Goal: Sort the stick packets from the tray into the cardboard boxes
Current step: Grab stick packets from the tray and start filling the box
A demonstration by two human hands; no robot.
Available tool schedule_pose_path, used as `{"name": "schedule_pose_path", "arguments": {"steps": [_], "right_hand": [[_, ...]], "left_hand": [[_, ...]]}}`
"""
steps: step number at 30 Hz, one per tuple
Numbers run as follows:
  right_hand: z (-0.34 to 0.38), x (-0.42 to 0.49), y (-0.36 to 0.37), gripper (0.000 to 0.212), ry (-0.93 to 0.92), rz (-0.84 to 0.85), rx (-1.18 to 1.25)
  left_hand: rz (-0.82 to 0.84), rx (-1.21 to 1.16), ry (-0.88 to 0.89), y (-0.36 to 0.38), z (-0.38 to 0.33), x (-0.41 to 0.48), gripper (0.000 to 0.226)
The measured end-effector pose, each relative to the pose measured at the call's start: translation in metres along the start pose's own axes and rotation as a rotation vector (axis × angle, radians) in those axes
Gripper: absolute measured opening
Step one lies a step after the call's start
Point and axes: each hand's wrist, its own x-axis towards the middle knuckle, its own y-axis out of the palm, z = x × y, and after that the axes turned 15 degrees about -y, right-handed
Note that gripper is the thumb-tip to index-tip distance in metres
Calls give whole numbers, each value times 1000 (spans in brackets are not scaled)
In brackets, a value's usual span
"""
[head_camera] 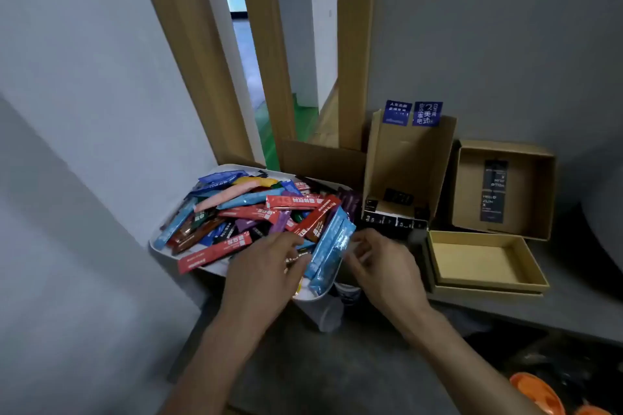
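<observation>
1. The stick packets lie heaped and crossed in the white tray, with red, blue, purple and brown mixed; the tray sits on the grey counter, just left of the boxes.
2. A few light-blue packets stand tilted at the tray's near right corner, between the two hands; the step in hand looks like gathering one colour into a bundle before carrying it over.
3. To do it well: square the blue ends together so none slips out; check that no red or purple stick rides along; lift clear of the heap rather than drag through it; then choose a box, none of which yet shows a blue packet inside.
4. The left hand lies over the near edge of the heap, its fingers curled round the lower end of the light-blue packets; it is a closed, holding grip.
5. The right hand has its fingers curled close against the bundle's right edge; I cannot tell whether it pinches a packet or merely steadies.
6. Outward: the tall open box has dark packets on its floor; the square box also holds dark packets; the shallow box, nearest, shows bare cardboard.
</observation>
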Motion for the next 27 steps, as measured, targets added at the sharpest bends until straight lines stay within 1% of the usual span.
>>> {"name": "schedule_pose_path", "arguments": {"steps": [3,6,8,12,14,19,21,23,25,27], "right_hand": [[7,26,19,39,147,-41,27],[11,38,30,38,255,-97,21],[8,39,36,39,323,-133,33],[2,40,46,48,427,-197,145],[1,38,47,48,452,-237,195],[-4,33,52,22,491,-254,241],[-6,31,52,15,477,-282,288],[-5,31,49,12,465,-286,342],[-5,33,48,19,497,-227,340],[-6,35,50,28,520,-154,263]], "left_hand": [[10,156,74,15,-10,23,37],[112,217,79,30,-20,34,41],[135,230,79,38,-15,41,40],[135,111,121,45,-9,49,37],[143,39,113,45,-6,51,37],[183,-111,72,38,2,55,32],[230,-202,45,33,6,57,30],[302,-323,-20,29,10,61,27],[372,-424,-89,26,9,63,20],[416,-447,-124,24,6,64,18]]}}
